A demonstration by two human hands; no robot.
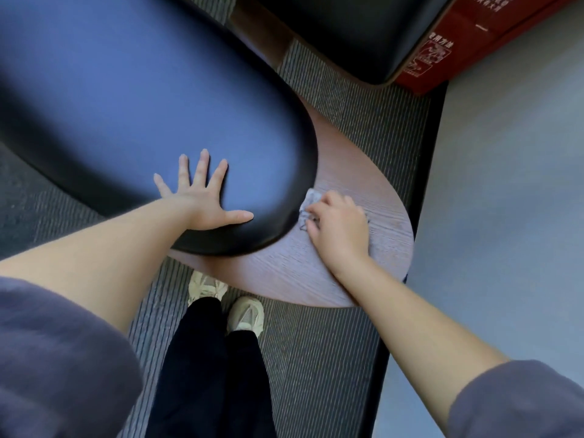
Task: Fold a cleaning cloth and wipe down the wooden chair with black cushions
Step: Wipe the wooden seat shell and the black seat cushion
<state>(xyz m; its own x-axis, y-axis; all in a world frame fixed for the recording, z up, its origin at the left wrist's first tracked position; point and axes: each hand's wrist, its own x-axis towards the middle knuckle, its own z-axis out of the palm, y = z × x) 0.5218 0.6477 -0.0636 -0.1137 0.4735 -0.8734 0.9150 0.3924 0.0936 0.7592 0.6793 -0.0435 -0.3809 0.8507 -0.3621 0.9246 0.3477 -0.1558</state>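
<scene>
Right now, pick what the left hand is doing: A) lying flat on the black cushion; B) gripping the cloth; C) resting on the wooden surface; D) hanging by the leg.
A: the left hand lies spread flat on the black cushion, while the right hand holds the cloth on the wood.

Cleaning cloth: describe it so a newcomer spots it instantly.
Find the large black padded cushion; a rounded brown wooden panel juts out at its right. On that wood, gripped under the right hand, lies the small pale grey crumpled cloth, the only pale thing there.
</scene>
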